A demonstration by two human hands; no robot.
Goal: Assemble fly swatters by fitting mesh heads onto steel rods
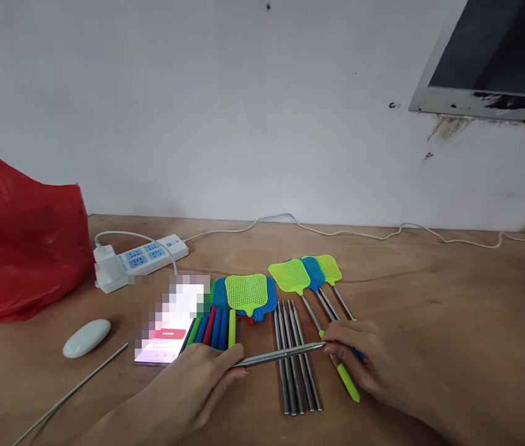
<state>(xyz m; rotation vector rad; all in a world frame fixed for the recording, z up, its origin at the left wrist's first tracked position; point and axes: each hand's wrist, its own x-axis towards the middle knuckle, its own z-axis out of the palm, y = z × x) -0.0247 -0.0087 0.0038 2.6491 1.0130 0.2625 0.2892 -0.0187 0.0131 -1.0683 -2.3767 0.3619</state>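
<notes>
Between my two hands a metal rod (281, 355) is held level above the table. My left hand (206, 378) is closed around its left end, and my right hand (359, 353) pinches its thinner right end. Below it several more metal rods (297, 384) lie side by side. Loose fly swatter heads (247, 292) in yellow-green, blue and green lie in a pile. Coloured handle tubes (216, 328) lie just beyond my left hand, partly hidden by it. Fly swatters with heads and rods joined (289, 276) lie beyond my right hand; a yellow-green handle (348, 383) shows under it.
At left, a lit phone (183, 319) lies near a white computer mouse (86, 338). A power strip (150, 254) with a plugged-in charger stands behind them, beside a red plastic bag (25, 241). A white cable (336, 233) runs along the wall.
</notes>
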